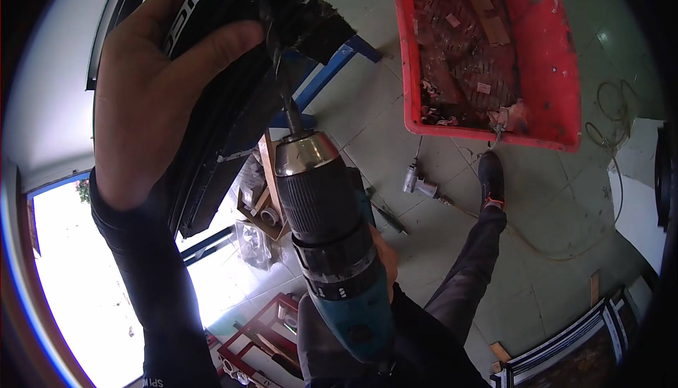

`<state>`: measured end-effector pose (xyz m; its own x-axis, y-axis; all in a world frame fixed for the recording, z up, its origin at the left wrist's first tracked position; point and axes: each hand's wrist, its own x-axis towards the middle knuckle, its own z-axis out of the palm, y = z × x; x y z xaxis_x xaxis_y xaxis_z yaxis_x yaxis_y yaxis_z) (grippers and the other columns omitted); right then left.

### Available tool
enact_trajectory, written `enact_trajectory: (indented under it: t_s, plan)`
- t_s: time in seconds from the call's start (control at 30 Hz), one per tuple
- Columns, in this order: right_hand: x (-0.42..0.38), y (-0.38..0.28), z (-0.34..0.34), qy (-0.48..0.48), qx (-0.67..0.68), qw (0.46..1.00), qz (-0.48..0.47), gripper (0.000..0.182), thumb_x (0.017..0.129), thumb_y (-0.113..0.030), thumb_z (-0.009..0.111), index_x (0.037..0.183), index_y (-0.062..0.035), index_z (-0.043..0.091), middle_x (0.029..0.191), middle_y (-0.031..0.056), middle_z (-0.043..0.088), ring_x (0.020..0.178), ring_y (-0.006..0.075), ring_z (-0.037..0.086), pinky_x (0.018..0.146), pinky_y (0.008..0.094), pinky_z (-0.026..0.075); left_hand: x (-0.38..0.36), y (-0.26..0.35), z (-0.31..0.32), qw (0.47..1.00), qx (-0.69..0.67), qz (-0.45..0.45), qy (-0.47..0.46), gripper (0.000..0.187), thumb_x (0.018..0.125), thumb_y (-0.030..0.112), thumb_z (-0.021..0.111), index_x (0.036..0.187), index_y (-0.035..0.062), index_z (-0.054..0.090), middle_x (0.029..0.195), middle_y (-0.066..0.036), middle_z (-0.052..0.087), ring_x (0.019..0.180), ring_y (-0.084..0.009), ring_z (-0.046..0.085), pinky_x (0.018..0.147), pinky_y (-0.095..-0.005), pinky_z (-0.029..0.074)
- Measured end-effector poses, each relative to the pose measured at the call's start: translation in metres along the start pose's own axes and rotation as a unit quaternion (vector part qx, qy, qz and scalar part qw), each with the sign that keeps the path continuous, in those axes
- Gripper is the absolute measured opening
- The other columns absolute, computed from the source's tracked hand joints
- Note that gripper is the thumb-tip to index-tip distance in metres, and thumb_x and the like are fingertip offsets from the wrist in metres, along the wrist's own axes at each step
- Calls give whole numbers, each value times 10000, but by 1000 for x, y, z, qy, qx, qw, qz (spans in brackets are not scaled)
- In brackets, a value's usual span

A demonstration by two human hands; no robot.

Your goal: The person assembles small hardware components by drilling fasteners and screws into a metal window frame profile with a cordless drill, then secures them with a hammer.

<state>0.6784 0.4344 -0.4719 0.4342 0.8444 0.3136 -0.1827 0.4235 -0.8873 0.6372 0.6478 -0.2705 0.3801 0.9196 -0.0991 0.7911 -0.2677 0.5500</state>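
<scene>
A teal and black cordless drill (332,247) fills the middle of the view, its silver chuck pointing up and away. My right hand (385,261) is wrapped round its handle, mostly hidden behind the drill body. From the chuck a long twist drill bit (284,80) runs up to a dark frame. My left hand (152,91) grips that black frame (226,98), fingers over its far edge. Its thumb reaches across with the tip close beside the bit. White lettering shows on the frame under the fingers.
A red tub (565,84) with scraps stands on the tiled floor. Near my shoe lies an air tool (420,183) with a hose (558,256). A blue stand (325,80) is under the frame. Framed panels (565,342) lean at lower right, a red rack (244,349) at lower left.
</scene>
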Motion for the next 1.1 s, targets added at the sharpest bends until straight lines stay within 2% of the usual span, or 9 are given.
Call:
enact_trajectory:
  t_s: [0.07, 0.27, 0.47, 0.7, 0.83, 0.97, 1.1]
  plan:
    - [0, 4, 1, 4, 1, 1000, -6, 430, 679, -86, 772, 1077, 26, 653, 959, 157, 645, 806, 298, 664, 699, 367, 550, 0, -1, 0, 1000, -2, -4, -2, 494, 860, 262, 797, 1189, -35, 578, 985, -197, 715, 771, -248, 743, 678, -321, 610]
    - [8, 13, -2, 11, 12, 1000, -16, 434, 676, -87, 775, 1080, 17, 656, 950, 151, 646, 790, 291, 665, 678, 362, 547, -5, -5, -8, 993, 115, 21, -32, 454, 903, 185, 741, 1237, -43, 537, 1014, -217, 706, 796, -278, 746, 695, -338, 618]
    - [15, 23, -13, 12, 25, 1000, -11, 438, 673, -87, 779, 1083, 9, 659, 940, 145, 646, 774, 283, 665, 657, 358, 545, -9, -14, -7, 994, 101, 48, -17, 446, 922, 136, 707, 1278, -44, 505, 1039, -238, 695, 812, -295, 746, 708, -350, 626]
    - [20, 21, -17, 5, 14, 1000, -7, 443, 669, -90, 784, 1085, 0, 662, 930, 140, 646, 754, 276, 665, 633, 353, 540, -12, -11, -5, 995, 100, 14, -5, 412, 925, 146, 707, 1222, -52, 502, 1020, -245, 694, 804, -293, 748, 686, -338, 627]
    - [15, 31, -13, 29, 21, 999, -38, 442, 663, -95, 782, 1078, 0, 663, 919, 136, 649, 737, 273, 665, 621, 345, 533, -12, -10, -5, 994, 108, 12, -3, 396, 926, 145, 706, 1200, -55, 502, 1011, -247, 694, 810, -296, 749, 677, -340, 626]
    - [7, 24, -15, 29, 8, 1000, 8, 428, 662, -103, 778, 1062, 0, 669, 905, 132, 653, 730, 269, 666, 612, 340, 529, -12, -11, -5, 995, 95, 18, -6, 405, 926, 146, 707, 1206, -59, 498, 1013, -249, 693, 812, -299, 750, 681, -348, 628]
    - [4, 18, -18, 42, -12, 999, 6, 416, 661, -112, 780, 1047, 4, 676, 918, 136, 664, 742, 260, 675, 623, 332, 535, -13, -13, -4, 997, 78, 24, 0, 413, 931, 140, 701, 1226, -63, 494, 1028, -252, 692, 814, -302, 750, 688, -346, 628]
